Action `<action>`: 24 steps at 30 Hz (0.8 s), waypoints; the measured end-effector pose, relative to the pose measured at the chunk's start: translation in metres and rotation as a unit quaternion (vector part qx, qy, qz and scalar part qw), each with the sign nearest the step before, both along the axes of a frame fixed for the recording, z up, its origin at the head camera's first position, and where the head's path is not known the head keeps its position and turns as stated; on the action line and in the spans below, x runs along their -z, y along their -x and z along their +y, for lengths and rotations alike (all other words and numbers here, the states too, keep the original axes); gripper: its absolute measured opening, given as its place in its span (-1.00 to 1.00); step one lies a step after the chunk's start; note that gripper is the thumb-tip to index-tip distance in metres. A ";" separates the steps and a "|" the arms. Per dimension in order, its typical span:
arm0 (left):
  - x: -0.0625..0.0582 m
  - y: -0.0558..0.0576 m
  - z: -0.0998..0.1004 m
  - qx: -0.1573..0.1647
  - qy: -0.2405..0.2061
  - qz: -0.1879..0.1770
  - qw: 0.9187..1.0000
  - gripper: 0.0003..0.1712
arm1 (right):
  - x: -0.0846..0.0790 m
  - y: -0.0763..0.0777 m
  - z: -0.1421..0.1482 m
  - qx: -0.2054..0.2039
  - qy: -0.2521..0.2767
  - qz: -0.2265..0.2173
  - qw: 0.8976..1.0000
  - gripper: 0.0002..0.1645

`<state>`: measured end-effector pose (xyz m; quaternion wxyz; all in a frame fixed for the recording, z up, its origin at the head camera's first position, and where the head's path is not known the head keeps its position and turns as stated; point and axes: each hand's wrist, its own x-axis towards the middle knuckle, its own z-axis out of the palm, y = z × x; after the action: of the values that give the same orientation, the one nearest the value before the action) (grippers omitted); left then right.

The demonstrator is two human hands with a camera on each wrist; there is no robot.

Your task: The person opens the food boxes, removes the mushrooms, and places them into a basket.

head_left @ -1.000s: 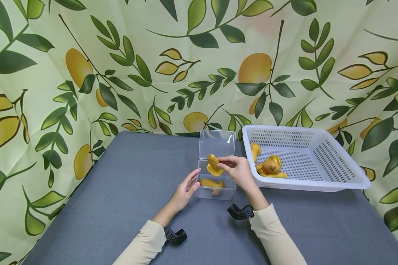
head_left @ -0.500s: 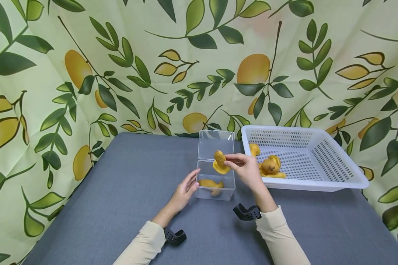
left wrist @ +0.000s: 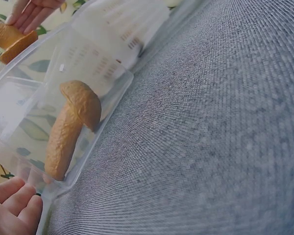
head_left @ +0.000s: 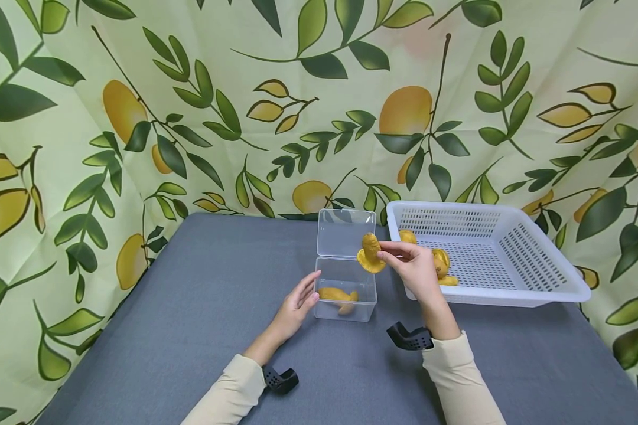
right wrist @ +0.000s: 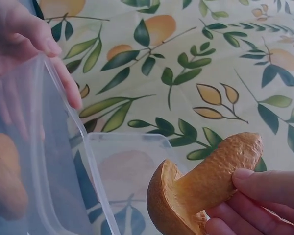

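My right hand (head_left: 413, 268) pinches a yellow-brown mushroom (head_left: 371, 254) by its stem, between thumb and fingers. Its cap points down, beside the upper right of a clear plastic box (head_left: 345, 311). In the right wrist view the thumb presses the stem of this mushroom (right wrist: 220, 169). Another mushroom (left wrist: 71, 127) lies inside the box. My left hand (head_left: 292, 307) rests against the box's left side with fingers extended and relaxed. The box's hinged lid (head_left: 347, 233) stands raised at the back.
A white perforated basket (head_left: 510, 297) stands to the right of the box, near the back of the table. Several mushrooms (head_left: 441, 262) lie at its left end, partly behind my right hand. A leaf-patterned cloth (head_left: 191, 118) hangs behind the grey-covered table (head_left: 202, 295).
My right hand has moved right with the mushroom, from over the box to its right edge, toward the basket. The left hand and the box have stayed in place.
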<state>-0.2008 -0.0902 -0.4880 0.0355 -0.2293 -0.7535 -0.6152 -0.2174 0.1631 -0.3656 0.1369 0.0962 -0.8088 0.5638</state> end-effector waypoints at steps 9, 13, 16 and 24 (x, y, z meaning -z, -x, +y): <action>-0.002 -0.001 -0.001 -0.003 0.002 -0.006 1.000 -0.44 | -0.007 0.000 0.012 0.048 -0.010 -0.017 0.999 -0.65; -0.002 -0.001 -0.001 -0.003 0.005 -0.007 1.000 -0.44 | -0.007 0.002 0.019 0.052 0.009 -0.010 0.999 -0.65; -0.002 -0.001 -0.001 -0.004 0.006 -0.005 1.000 -0.43 | -0.006 0.005 0.026 0.053 0.026 -0.005 0.998 -0.64; -0.002 -0.001 -0.001 -0.006 0.010 -0.003 1.000 -0.43 | -0.007 0.009 0.041 0.077 0.014 -0.011 0.997 -0.60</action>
<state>-0.1993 -0.0913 -0.4860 0.0342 -0.2232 -0.7612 -0.6079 -0.2261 0.2042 -0.3582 0.1725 0.0257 -0.8069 0.5643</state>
